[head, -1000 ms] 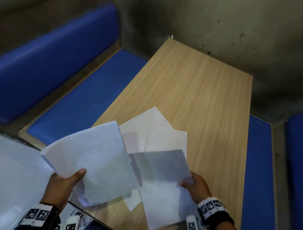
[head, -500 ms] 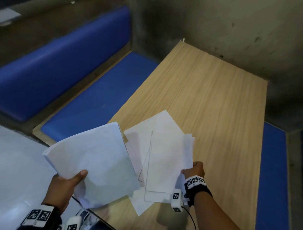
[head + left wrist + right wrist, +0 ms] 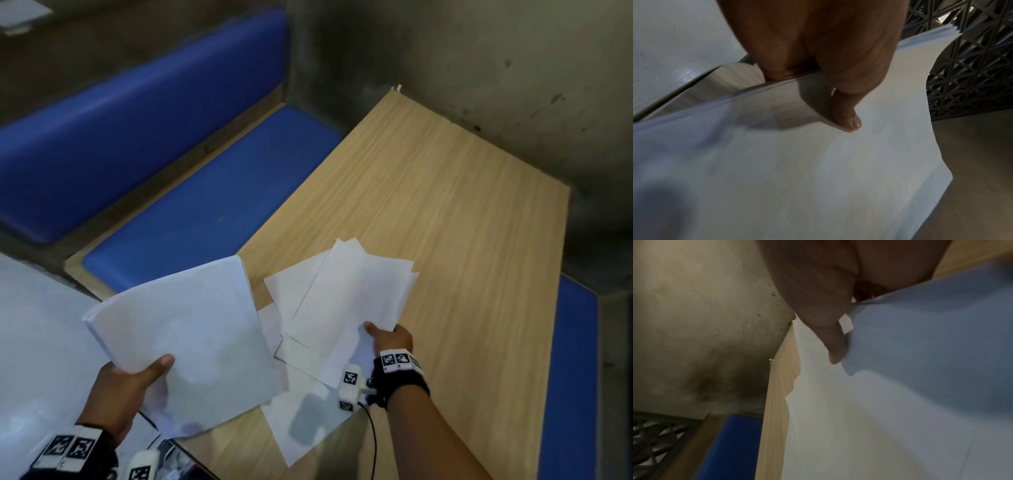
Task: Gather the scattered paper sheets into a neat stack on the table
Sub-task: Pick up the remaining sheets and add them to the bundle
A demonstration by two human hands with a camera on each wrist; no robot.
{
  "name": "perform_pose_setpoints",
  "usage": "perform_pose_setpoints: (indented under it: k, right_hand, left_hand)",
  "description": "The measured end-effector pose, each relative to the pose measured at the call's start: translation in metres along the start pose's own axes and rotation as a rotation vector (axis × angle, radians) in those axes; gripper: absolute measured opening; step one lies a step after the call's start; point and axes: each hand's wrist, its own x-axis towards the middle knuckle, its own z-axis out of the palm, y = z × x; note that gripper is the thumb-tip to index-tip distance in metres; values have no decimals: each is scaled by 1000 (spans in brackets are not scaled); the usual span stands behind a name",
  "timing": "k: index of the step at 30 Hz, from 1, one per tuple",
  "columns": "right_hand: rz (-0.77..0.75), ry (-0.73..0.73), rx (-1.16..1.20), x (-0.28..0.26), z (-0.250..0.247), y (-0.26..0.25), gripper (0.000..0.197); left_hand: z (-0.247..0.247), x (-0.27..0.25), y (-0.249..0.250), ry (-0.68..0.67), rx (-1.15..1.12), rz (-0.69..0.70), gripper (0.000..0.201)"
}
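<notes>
Paper sheets split between two hands over the table.
A thick stack (image 3: 185, 339) is pinched by the left hand (image 3: 126, 387), thumb on top; the right hand (image 3: 390, 339) grips a looser fanned bunch (image 3: 346, 298). One loose sheet (image 3: 301, 425) lies on the wooden table (image 3: 445, 222), beside blue bench cushions (image 3: 191, 212).

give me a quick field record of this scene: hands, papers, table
left hand: grips a bundle of sheets, thumb on top, held off the table's left edge
right hand: pinches a few fanned sheets by their near edge
loose sheets: lie flat on the table, overlapping, not squared
table: wooden, far half bare
bench: blue, left of the table
stack: not yet formed
</notes>
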Motion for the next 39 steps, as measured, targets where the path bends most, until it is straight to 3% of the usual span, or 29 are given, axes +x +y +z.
perform_pose_setpoints:
  k: [2, 5, 9, 12, 14, 15, 16, 17, 19, 20, 21, 24, 28, 31, 33, 36, 39]
  right_hand:
    - [14, 53, -49, -2, 14, -11, 74]
    - [77, 92, -203, -10, 37, -28, 75]
    - [96, 132, -80, -20, 64, -40, 39]
    - [103, 17, -119, -12, 77, -43, 41]
    - [164, 47, 25, 7, 82, -38, 40]
    - [104, 39, -2, 8, 82, -32, 42]
    - [-29, 18, -196, 7, 80, -27, 44]
    - [-71, 87, -264, -2, 80, -33, 43]
    - [112, 46, 35, -20, 78, -44, 46]
    - [142, -10, 49, -30, 76, -51, 47]
    - [133, -24, 5, -32, 76, -53, 46]
    - [66, 169, -318, -20, 81, -45, 38]
    - [-22, 198, -551, -25, 76, -43, 47]
    - [-38, 164, -492, -17, 73, -38, 45]
    - [-93, 52, -445, -14, 71, -34, 40]
    - [-74, 139, -426, -14, 71, -36, 43]
    - [-219, 182, -319, -15, 75, -33, 38]
  left_hand:
    - [-1, 5, 0, 8, 9, 0, 43]
    - [-3, 7, 2, 10, 14, 2, 43]
    - [-8, 13, 1, 38, -19, -16, 47]
    - [-12, 18, -1, 53, -14, -22, 48]
    - [-13, 19, -2, 53, -16, -32, 48]
    - [-13, 19, -3, 56, -15, -32, 49]
    - [-14, 19, -4, 55, -14, -34, 51]
    - [-13, 20, -4, 56, -19, -40, 54]
    - [-12, 21, -5, 55, 1, -34, 60]
    - [-13, 21, -6, 52, 4, -34, 58]
    - [-13, 21, -6, 50, 5, -34, 54]
    - [-14, 22, -6, 36, 23, -21, 47]
    - [-14, 23, -5, 43, 38, -5, 47]
    - [-13, 21, -4, 36, 32, -10, 44]
    - [-11, 20, -4, 28, 29, -8, 42]
    - [-8, 18, -2, 31, 21, -5, 41]
    - [-7, 14, 1, 29, 27, 12, 41]
